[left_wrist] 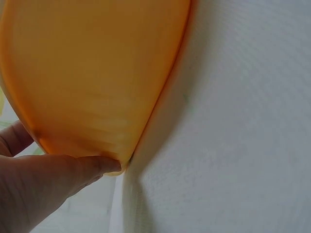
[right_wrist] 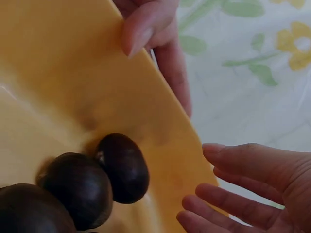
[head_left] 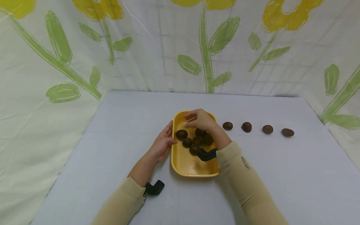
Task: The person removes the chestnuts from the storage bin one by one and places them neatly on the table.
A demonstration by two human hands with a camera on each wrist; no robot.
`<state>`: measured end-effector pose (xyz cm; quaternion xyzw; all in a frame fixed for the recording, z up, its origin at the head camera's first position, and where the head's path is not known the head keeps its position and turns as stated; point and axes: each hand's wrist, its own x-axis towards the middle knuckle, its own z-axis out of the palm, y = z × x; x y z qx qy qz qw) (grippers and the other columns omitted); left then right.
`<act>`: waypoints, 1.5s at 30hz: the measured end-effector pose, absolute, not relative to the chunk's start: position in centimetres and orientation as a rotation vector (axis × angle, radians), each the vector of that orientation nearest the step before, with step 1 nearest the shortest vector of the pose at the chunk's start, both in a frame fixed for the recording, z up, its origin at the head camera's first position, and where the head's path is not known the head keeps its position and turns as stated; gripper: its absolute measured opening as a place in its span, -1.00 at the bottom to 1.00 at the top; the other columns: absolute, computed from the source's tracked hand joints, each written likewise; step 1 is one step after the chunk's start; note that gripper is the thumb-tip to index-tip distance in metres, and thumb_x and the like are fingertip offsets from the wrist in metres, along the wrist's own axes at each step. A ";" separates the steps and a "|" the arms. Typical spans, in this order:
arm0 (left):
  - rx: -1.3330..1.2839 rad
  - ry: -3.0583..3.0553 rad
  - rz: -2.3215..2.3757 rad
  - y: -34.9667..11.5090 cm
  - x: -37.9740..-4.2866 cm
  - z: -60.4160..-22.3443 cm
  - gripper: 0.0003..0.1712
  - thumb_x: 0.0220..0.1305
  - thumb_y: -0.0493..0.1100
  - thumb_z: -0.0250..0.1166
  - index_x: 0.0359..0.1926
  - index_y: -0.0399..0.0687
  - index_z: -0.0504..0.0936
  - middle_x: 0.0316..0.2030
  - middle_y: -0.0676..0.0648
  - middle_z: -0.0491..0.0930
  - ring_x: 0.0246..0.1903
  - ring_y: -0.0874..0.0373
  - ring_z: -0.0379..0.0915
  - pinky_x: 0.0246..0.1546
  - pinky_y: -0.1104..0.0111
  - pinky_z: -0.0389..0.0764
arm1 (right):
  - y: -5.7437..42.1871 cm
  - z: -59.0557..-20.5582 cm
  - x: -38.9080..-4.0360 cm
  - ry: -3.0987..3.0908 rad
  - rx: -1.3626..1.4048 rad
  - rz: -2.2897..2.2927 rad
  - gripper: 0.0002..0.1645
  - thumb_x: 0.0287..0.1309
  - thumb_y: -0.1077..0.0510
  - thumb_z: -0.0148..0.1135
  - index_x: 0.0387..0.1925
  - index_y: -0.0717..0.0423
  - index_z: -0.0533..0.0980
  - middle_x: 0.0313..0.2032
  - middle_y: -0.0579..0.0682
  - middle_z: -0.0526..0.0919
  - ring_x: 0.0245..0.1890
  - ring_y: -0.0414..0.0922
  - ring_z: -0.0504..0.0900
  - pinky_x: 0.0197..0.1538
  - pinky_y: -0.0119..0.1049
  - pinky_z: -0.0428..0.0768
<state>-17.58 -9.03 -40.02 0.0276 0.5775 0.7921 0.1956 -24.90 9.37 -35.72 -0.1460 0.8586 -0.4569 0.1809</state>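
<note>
A yellow plastic tray (head_left: 184,164) sits on the table with several dark brown, glossy chestnuts (head_left: 181,134) inside. My left hand (head_left: 162,144) grips its left wall, the thumb over the rim and the fingers outside, as the right wrist view also shows. Above the far part of the tray hovers my right hand (head_left: 203,121), fingers apart and loosely bent, with nothing between them. In the right wrist view that hand (right_wrist: 257,184) is near the rim, clear of the nearest chestnut (right_wrist: 124,168). The right forearm hides part of the tray's right side.
Right of the tray, several chestnuts (head_left: 267,129) lie spaced out in a row on the white table (head_left: 281,175). A flower-patterned curtain (head_left: 157,53) hangs behind the table's far edge. Black wrist cameras are worn on both wrists.
</note>
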 end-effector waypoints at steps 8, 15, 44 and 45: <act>0.084 1.602 2.229 -9.1 -17.6 -40.1 -0.02 0.10 -0.60 -0.13 0.47 0.00 -0.28 0.48 0.00 -0.28 0.46 0.10 -0.33 0.41 0.18 -0.01 | 8.2 -37.0 -25.3 2.437 -0.447 -1.147 -0.52 -0.02 0.19 0.35 0.00 0.20 0.55 0.00 0.14 0.61 0.02 0.03 0.57 0.00 -0.20 0.60; 0.073 1.593 2.240 -9.0 -17.6 -40.0 -0.01 0.10 -0.61 -0.12 0.47 0.02 -0.27 0.48 0.01 -0.29 0.46 0.14 -0.35 0.42 0.20 -0.04 | 7.1 -37.8 -25.5 2.458 -0.583 -0.941 -0.47 -0.08 0.19 0.39 0.01 0.24 0.54 -0.03 0.14 0.63 0.01 0.01 0.57 0.06 -0.23 0.56; 0.092 1.572 2.247 -9.1 -17.6 -40.0 0.00 0.08 -0.62 -0.13 0.47 -0.03 -0.30 0.48 -0.01 -0.30 0.46 0.11 -0.37 0.42 0.18 -0.08 | 8.1 -34.8 -24.8 2.476 -0.555 -1.115 -0.71 -0.01 0.20 0.34 -0.17 0.16 0.60 -0.15 0.06 0.67 -0.11 -0.04 0.62 -0.05 -0.23 0.61; 0.091 1.573 2.245 -9.1 -17.6 -39.9 0.00 0.08 -0.61 -0.13 0.47 -0.03 -0.31 0.48 -0.01 -0.31 0.46 0.11 -0.37 0.42 0.19 -0.08 | 8.3 -34.6 -24.8 2.485 -0.554 -1.123 -0.70 -0.01 0.20 0.34 -0.17 0.15 0.60 -0.14 0.06 0.66 -0.10 -0.03 0.62 -0.05 -0.22 0.61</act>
